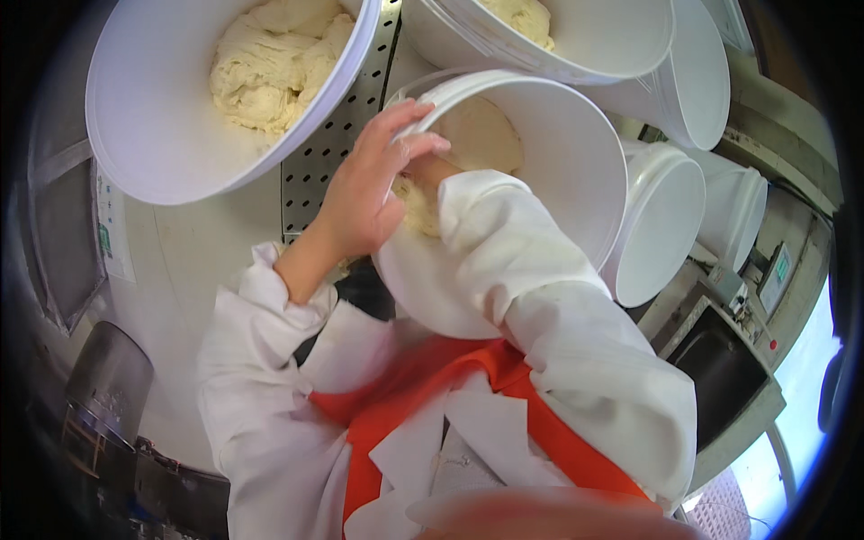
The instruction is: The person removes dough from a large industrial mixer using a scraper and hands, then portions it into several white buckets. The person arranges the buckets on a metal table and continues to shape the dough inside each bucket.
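Observation:
A white plastic bucket (567, 148) stands right in front of my body, its mouth facing up at me. My left hand (368, 179) is on its left rim, with the fingers over the edge. My right arm, in a rolled white sleeve, reaches into this bucket. Only a small part of my right hand (435, 169) shows; the left fingers and the sleeve cover the rest. Pale dough (418, 209) lies beside the right hand inside the bucket. Deeper in is a smooth beige surface (482, 131), perhaps dough or flour.
A large white bucket (135, 115) with a dough mass (277, 74) stands at upper left. Another bucket (607, 40) holding dough (520, 20) is behind. Several white buckets, including one (661, 229), line the right. Perforated metal (310, 182) runs between. A dark sink (722, 371) is far right.

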### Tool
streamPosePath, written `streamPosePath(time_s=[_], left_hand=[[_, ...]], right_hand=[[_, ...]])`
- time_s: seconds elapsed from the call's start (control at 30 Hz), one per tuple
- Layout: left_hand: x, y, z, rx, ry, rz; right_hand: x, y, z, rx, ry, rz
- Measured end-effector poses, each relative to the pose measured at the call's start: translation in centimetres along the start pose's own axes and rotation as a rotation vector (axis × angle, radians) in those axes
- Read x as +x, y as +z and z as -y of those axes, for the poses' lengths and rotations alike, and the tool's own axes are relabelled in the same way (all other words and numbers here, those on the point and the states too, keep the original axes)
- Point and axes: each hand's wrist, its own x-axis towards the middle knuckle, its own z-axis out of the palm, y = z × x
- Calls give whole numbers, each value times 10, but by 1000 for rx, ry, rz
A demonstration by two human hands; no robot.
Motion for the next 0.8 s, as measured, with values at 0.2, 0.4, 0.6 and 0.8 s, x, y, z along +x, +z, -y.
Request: streamPosePath(time_s=[0.2,0.4,0.6,0.8], left_hand=[[-3,4,3,14,7,-17],[-3,2,2,36,18,-10],[-2,2,4,12,20,-10],[-3,-1,2,59,22,-4]], right_hand=[[-65,2,-18,-292,267,536],[-61,7,-9,-209,31,86],[-88,-1,-36,-418,235,497],[-79,-6,-48,-395,63,185]])
